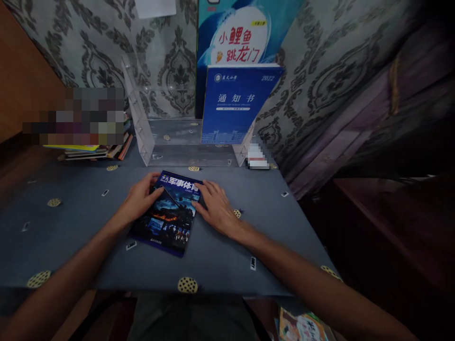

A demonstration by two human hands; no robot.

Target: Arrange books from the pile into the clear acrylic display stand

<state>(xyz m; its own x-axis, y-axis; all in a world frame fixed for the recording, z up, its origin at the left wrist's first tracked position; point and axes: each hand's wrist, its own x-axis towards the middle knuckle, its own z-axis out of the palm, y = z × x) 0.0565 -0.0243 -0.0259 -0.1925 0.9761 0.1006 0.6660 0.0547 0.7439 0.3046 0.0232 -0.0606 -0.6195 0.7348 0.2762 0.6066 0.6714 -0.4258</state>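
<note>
A dark magazine (169, 215) with a tank and flames on its cover lies slightly turned on the tablecloth. My left hand (141, 195) holds its upper left side, thumb on the cover and the other fingers at the edge. On the opposite side, my right hand (217, 206) rests with fingers stretched out, thumb and fingertips touching the cover's right edge. Behind the magazine stands a clear acrylic stand (192, 155), with an upright blue booklet (238, 121) marked 2022 at its right side.
Stacked books (94, 154) sit at the back left. A tall teal book (204, 47) leans against the patterned wall covering (170, 76). A small pale item (258, 158), blurred out, lies right of the stand. The patterned tablecloth (88, 208) ends at the table's right edge. Below is a colourful book (300, 327).
</note>
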